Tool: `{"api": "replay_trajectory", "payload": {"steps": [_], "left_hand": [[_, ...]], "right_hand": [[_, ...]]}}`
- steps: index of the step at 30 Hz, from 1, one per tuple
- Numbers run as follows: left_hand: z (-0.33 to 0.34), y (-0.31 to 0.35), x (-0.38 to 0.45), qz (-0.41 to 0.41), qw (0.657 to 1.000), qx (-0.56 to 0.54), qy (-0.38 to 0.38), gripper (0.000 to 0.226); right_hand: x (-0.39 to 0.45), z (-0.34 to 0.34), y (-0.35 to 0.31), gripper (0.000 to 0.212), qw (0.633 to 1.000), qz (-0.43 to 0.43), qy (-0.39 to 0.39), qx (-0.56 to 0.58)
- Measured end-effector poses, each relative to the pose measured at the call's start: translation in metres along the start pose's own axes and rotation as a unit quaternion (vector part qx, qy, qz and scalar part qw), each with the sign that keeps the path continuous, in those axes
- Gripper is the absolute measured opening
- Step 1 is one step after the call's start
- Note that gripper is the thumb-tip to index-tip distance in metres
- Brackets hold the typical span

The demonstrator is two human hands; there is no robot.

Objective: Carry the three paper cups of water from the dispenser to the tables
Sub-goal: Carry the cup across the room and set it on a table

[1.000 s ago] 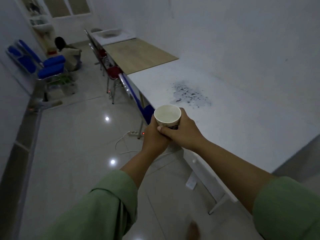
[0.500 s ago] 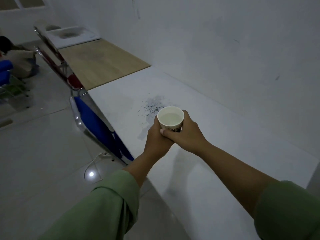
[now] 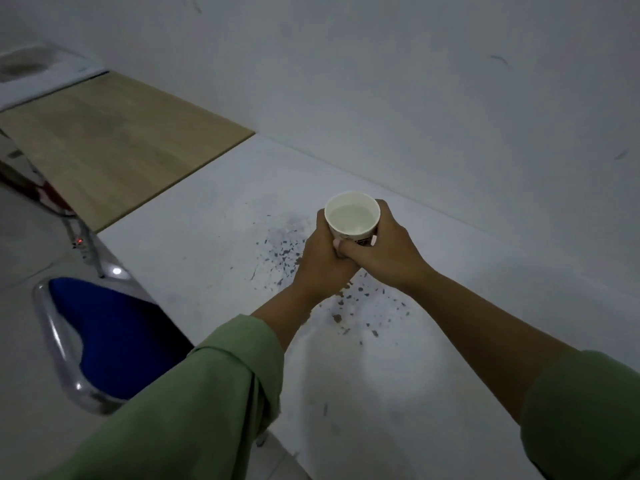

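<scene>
A white paper cup (image 3: 353, 218) filled with water is upright, held over the white table (image 3: 194, 244). My left hand (image 3: 320, 261) wraps its left side and base. My right hand (image 3: 388, 251) clasps it from the right, fingers overlapping the left hand. The cup's lower part is hidden by my fingers, so I cannot tell whether it touches the tabletop. Below the hands the table shows a patch of dark chipped specks (image 3: 284, 251). No other cups are in view.
A wooden-topped table (image 3: 114, 143) adjoins the white one further left, with another white table (image 3: 38, 74) beyond. A blue chair with a chrome frame (image 3: 107, 337) is tucked at the table's near edge. The wall (image 3: 415, 81) runs along the tables' far side.
I have come closer to the white table. The cup, held in both hands, now sits over the speckled patch instead of beyond the table's edge above the floor.
</scene>
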State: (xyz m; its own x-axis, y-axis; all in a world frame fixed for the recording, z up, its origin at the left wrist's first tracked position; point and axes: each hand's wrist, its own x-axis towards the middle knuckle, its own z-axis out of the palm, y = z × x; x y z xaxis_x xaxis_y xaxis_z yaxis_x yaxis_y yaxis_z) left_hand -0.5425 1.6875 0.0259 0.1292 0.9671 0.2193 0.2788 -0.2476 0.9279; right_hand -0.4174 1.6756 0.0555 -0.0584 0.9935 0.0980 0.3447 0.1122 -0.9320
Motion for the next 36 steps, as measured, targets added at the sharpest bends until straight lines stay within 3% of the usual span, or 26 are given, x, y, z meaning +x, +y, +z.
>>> {"api": "replay_trajectory", "payload": {"steps": [8, 18, 36], "left_hand": [[-0.016, -0.065, 0.074, -0.022, 0.997, 0.002, -0.070, 0.063], [0.000, -0.144, 0.109, -0.041, 0.996, -0.007, -0.084, 0.055], [0.014, -0.177, 0.123, -0.047, 0.995, 0.020, -0.082, 0.046]], "right_hand": [[0.072, 0.033, 0.040, 0.067, 0.998, 0.023, 0.054, -0.031], [0.111, 0.061, 0.108, 0.072, 0.991, 0.114, 0.068, -0.016], [0.124, 0.070, 0.149, 0.070, 0.986, 0.149, 0.075, 0.006]]}}
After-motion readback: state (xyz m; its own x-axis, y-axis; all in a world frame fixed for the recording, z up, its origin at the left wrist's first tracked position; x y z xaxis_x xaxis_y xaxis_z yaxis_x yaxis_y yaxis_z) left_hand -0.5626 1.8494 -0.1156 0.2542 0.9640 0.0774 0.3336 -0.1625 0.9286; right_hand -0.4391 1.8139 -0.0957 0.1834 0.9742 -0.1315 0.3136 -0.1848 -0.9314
